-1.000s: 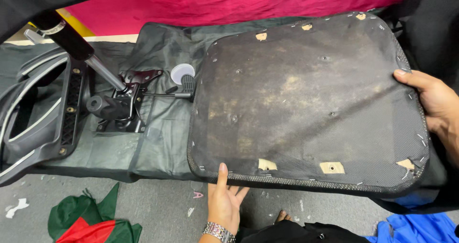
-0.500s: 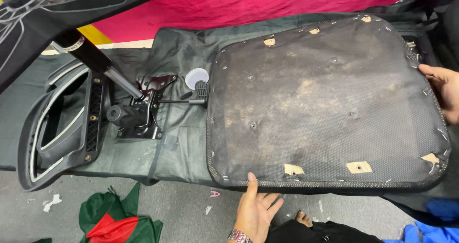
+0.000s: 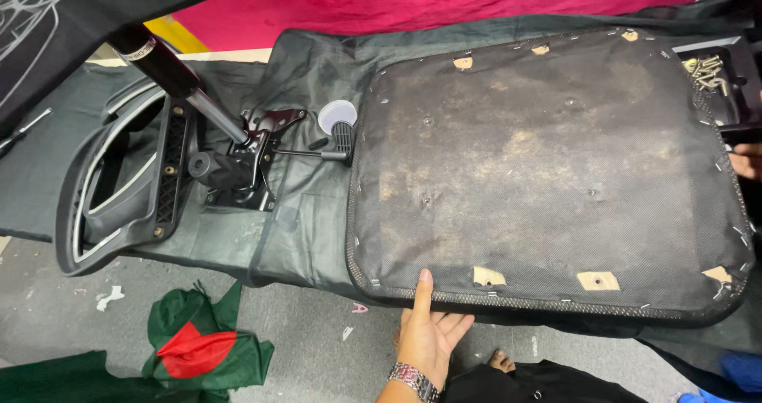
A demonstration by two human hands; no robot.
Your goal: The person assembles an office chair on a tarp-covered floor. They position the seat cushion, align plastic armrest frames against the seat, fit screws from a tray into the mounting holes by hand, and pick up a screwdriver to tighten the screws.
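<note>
A large upturned seat panel lies in front of me, covered in worn dark fabric stapled round its rim, with tan patches along the edges. My left hand, a metal watch on its wrist, grips the near edge: the thumb lies on top and the fingers reach underneath. Only the fingers of my right hand show at the frame's right border, against the panel's right edge. The panel rests on a dark green-grey sheet.
Left of the panel are a black chair mechanism with its gas cylinder, a white cup and a curved black plastic chair part. Screws lie at the far right. A green and red cloth and a bare foot are on the floor.
The panel sits further right in view. My right hand has slipped almost out of the frame. My left hand stays on the near edge.
</note>
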